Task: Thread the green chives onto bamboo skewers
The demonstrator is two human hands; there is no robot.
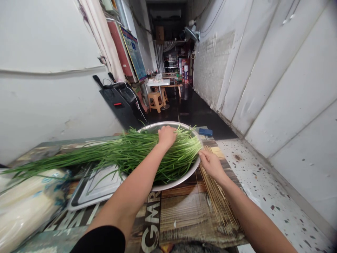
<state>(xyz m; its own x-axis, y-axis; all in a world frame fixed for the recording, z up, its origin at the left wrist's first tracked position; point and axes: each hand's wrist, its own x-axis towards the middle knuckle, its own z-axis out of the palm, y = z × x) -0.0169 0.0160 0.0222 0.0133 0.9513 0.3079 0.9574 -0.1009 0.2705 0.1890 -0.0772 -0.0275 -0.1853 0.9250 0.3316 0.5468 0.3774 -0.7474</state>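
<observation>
A large heap of green chives (147, 147) lies across a round metal basin (181, 180), its pale ends to the right and its long tips trailing left. My left hand (167, 136) is on top of the heap, fingers curled down over the stalks. At the basin's right rim, beside the pale ends, my right hand (210, 162) is closed with thumb and fingers pinched together. What sits in that pinch is too small to make out. Many thin bamboo skewers (217, 196) lie on the table just below and beside my right hand.
Left of the basin are a pale tray (98, 186) and plastic-wrapped white packages (28, 211). A small blue box (205, 132) lies behind the basin on the patterned table (181, 218). Farther back stand a white table (158, 83) and orange stools (156, 101).
</observation>
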